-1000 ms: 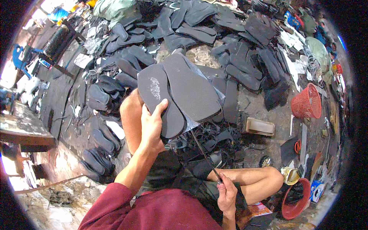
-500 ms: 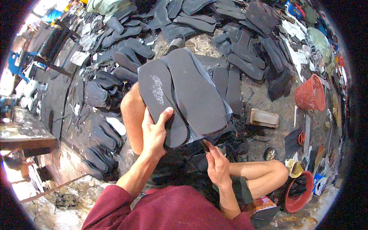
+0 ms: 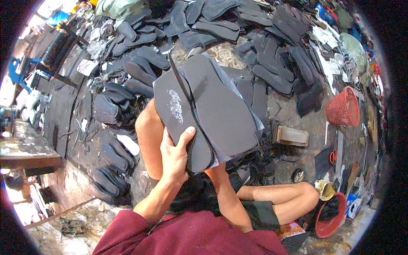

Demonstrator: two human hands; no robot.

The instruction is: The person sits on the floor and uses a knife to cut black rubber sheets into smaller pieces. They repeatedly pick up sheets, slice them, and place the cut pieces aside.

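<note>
My left hand (image 3: 176,155) grips the near left edge of a dark grey foam sole (image 3: 170,95), thumb on top and fingers beneath. A whitish scuffed patch marks this sole. Beside it lies a second, wider grey sole (image 3: 223,110), with whitish, film-like edging showing along its far right side. Between the two soles runs a thin dark strip (image 3: 182,78), its far end poking out past the top edge; I cannot tell whether it is a blade or trimmed foam. My right hand (image 3: 217,172) reaches under the near edge of the soles, its fingers hidden.
Piles of dark soles (image 3: 216,27) lie on the floor ahead, with more stacks (image 3: 111,180) at left. At right are a red mesh basket (image 3: 343,106), a beige oblong block (image 3: 292,136), orange-handled scissors (image 3: 333,157) and a red tub (image 3: 331,231). A wooden bench (image 3: 29,159) stands left.
My right hand has moved left and gone beneath the soles; the dark object that showed at its fingers is hidden. The thin strip now sticks up between the soles, which have shifted slightly nearer.
</note>
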